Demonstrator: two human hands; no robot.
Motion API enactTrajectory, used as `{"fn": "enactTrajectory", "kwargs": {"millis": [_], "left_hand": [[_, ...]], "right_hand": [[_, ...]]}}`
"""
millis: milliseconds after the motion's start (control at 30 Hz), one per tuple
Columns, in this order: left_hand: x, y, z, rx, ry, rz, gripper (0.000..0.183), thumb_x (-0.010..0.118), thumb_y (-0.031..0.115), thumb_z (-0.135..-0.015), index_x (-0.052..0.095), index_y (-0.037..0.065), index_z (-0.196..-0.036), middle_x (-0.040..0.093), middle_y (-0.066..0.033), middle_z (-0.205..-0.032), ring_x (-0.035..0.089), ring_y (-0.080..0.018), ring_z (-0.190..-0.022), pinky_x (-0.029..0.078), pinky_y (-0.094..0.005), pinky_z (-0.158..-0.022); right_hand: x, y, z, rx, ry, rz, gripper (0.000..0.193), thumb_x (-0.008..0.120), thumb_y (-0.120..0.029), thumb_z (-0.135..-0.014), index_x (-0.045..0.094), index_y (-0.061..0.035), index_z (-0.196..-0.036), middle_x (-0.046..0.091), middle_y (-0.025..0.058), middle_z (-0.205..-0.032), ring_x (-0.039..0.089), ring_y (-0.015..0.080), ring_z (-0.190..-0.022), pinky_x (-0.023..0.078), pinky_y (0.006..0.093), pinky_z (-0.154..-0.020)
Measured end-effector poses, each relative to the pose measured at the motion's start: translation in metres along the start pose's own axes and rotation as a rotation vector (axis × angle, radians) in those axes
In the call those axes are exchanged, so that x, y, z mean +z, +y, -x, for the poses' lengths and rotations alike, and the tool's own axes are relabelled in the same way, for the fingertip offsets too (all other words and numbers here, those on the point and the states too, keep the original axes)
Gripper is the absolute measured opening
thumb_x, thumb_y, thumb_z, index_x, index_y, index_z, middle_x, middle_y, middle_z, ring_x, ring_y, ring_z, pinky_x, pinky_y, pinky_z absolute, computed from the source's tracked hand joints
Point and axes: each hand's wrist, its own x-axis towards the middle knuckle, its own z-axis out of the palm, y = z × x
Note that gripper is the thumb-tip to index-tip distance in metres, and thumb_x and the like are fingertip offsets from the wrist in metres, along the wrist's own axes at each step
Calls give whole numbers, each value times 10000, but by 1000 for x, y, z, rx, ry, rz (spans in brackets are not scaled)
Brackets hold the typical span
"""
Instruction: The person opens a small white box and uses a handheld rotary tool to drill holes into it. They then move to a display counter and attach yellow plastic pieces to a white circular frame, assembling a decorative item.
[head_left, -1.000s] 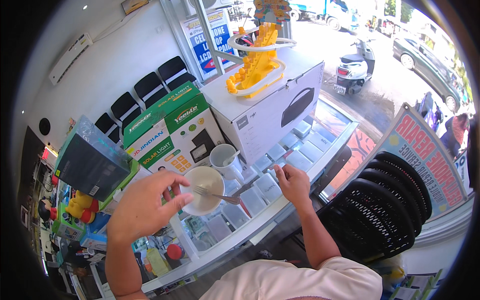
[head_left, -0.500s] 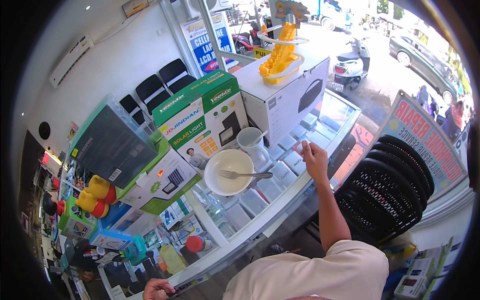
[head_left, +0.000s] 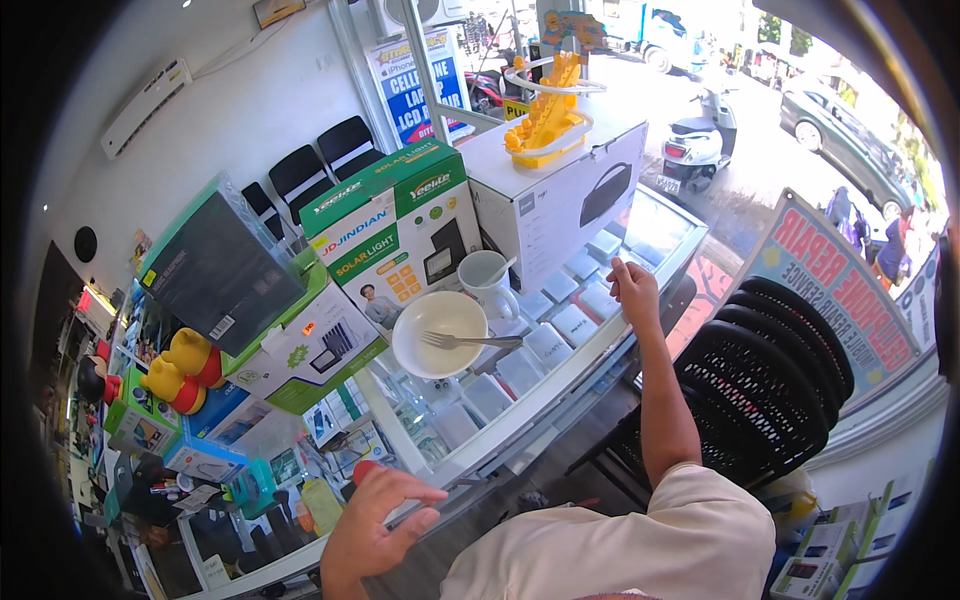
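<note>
My left hand (head_left: 385,520) is raised near the counter's front edge, thumb and fingers apart, holding nothing. Just behind it peeks the red lid (head_left: 364,468) of a jar, mostly hidden by the hand. Over the counter's right part is my right hand (head_left: 633,291), its fingers curled closed; whether anything is inside cannot be seen. On the glass counter stands a cream bowl (head_left: 440,365) with a fork (head_left: 470,341) lying across it, its handle over the rim. Touching or nearly touching the bowl, a white mug (head_left: 487,290) has a light-coloured stick-like handle leaning out of it.
Behind the bowl stand a green-and-white solar light box (head_left: 405,240) and a white box (head_left: 560,205) topped by a yellow toy track (head_left: 550,120). Phone cases lie under the glass (head_left: 573,325). Stacked black chairs (head_left: 765,400) are at the right, beside a sign board (head_left: 845,285).
My left hand has risen from the lower edge and moved right, its fingers spreading in front of the red-lidded jar. The right hand stays curled over the counter. The view has shifted slightly.
</note>
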Motion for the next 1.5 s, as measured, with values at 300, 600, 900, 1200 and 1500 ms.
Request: {"fn": "enactTrajectory", "kwargs": {"millis": [300, 600, 900, 1200, 1500], "left_hand": [[-25, 84, -287, 347, 382, -276, 337, 626, 365, -1030, 733, 52, -1096, 696, -69, -1030, 613, -156, -908, 494, -321, -847], [-26, 87, -446, 15, 175, -556, 381, 720, 351, -963, 752, 26, -1160, 756, -151, -1109, 714, -226, -990, 543, -345, -899], [-27, 81, -461, -79, 117, -527, 527, 756, 457, -922, 733, -4, -1178, 751, -154, -1082, 690, -230, -1001, 508, -348, -933], [-42, 67, -447, -21, 229, -459, 548, 626, 508, -1005, 723, 12, -1215, 739, -145, -1110, 673, -241, -1032, 489, -367, -956], [-44, 69, -440, -41, 184, -497, 528, 643, 473, -999, 719, 11, -1244, 744, -159, -1157, 677, -263, -1104, 484, -380, -1006]], "right_hand": [[10, 0, 11, -73, 88, 289, 482, 608, -442, -1015, 697, -44, -759, 579, 108, -560, 570, 281, -533, 434, 416, -562], [8, -6, 12, -85, 53, 292, 472, 617, -417, -1012, 663, -29, -747, 580, 122, -574, 571, 311, -534, 431, 440, -555], [8, -6, 12, -78, 53, 299, 454, 629, -410, -1007, 666, -37, -750, 597, 106, -577, 587, 312, -542, 439, 435, -556], [9, -9, 14, -69, 62, 334, 450, 628, -423, -1007, 680, -46, -765, 621, 107, -603, 610, 310, -569, 453, 428, -567], [11, -10, 15, -83, 70, 340, 460, 631, -420, -1006, 659, -39, -750, 606, 113, -599, 595, 318, -568, 441, 439, -567]]}}
